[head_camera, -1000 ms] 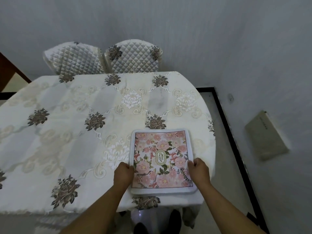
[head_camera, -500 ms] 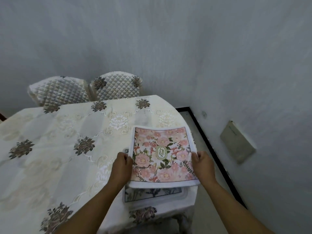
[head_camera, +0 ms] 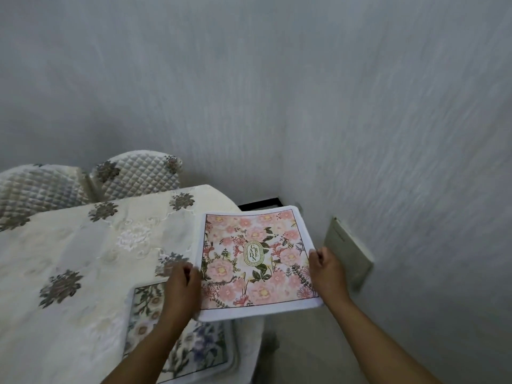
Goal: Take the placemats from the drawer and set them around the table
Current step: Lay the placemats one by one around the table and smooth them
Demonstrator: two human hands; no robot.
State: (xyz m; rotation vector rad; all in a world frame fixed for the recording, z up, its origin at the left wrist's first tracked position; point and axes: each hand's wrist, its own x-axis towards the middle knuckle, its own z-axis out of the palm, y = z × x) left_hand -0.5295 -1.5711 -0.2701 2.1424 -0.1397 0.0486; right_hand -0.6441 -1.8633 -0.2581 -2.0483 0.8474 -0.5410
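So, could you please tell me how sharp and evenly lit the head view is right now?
Head view: wall streaked by motion blur; pink placemat fairly sharp, its central label legible; left hand slightly smeared; light soft, no glare.

Dim, flat, cool light; shadows soft and faint. Wall [head_camera: 277, 92] streaked by motion blur, worst 12 to 3 o'clock. Left hand [head_camera: 181, 284] smeared; pink placemat [head_camera: 257, 259] print sharpest. Wide-angle bend at edges.

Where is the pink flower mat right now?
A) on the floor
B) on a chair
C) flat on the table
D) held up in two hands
D: the left hand and right hand each grip a side of the pink mat, holding it above the table.
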